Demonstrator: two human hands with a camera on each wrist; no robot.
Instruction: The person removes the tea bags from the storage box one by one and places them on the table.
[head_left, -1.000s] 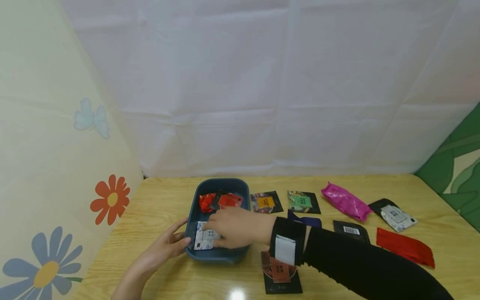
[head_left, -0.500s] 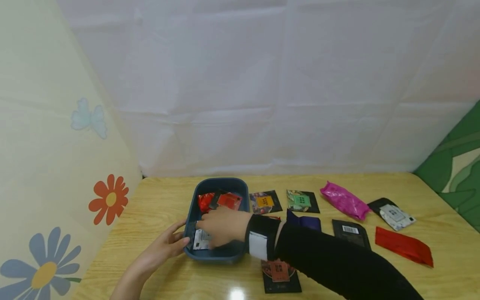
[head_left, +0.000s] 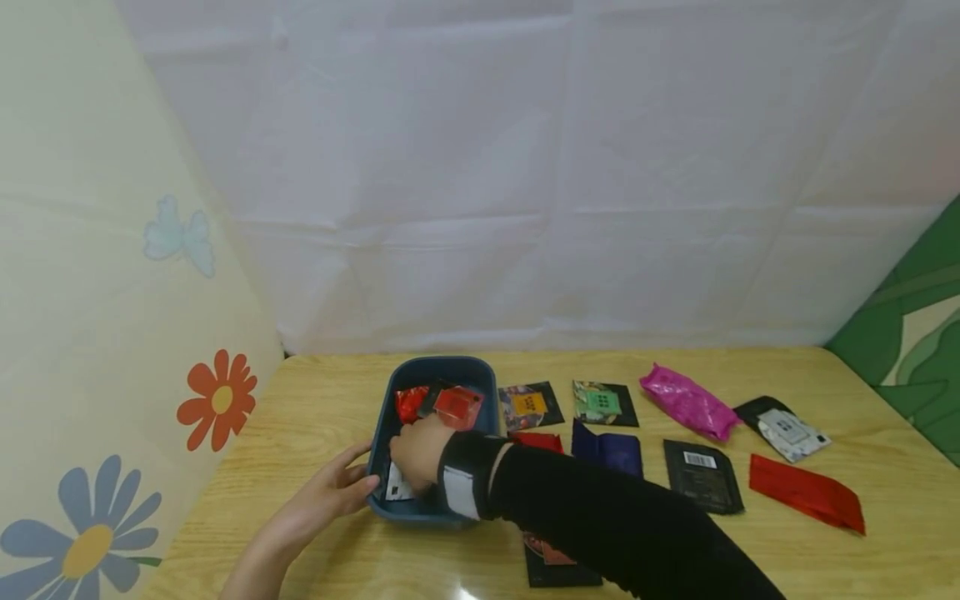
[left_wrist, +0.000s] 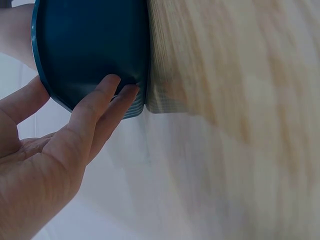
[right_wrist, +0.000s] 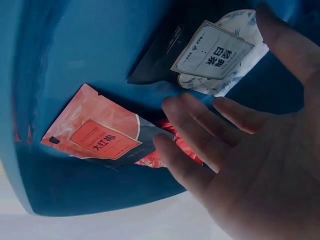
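A dark blue plastic bin (head_left: 483, 385) holds a white-and-black tea packet (right_wrist: 215, 55), a red-and-black tea packet (right_wrist: 102, 140) and a crinkled red packet (right_wrist: 182, 145). My left hand (head_left: 333, 490) touches the bin's near left side, its fingers nearly straight along the outer wall (left_wrist: 95, 45) and the thumb by the edge. Inside the bin is my right hand (head_left: 417, 450), fingers spread and holding nothing. The thumb overlaps the edge of the white-and-black packet in the right wrist view. From the head, that hand hides part of this packet.
Right of the bin lie packets: orange-labelled (head_left: 529, 404), green-labelled (head_left: 604, 403), purple (head_left: 609, 450), pink (head_left: 688, 400), black with a barcode (head_left: 703, 475), red (head_left: 806, 492), black-and-white (head_left: 787, 431). The black right sleeve (head_left: 592, 508) crosses over a brown-labelled packet (head_left: 555, 571).
My right hand has shifted left and deeper into the bin, covering more of the white-and-black packet, and its sleeve has swung left. My left hand and the bin stay in place.
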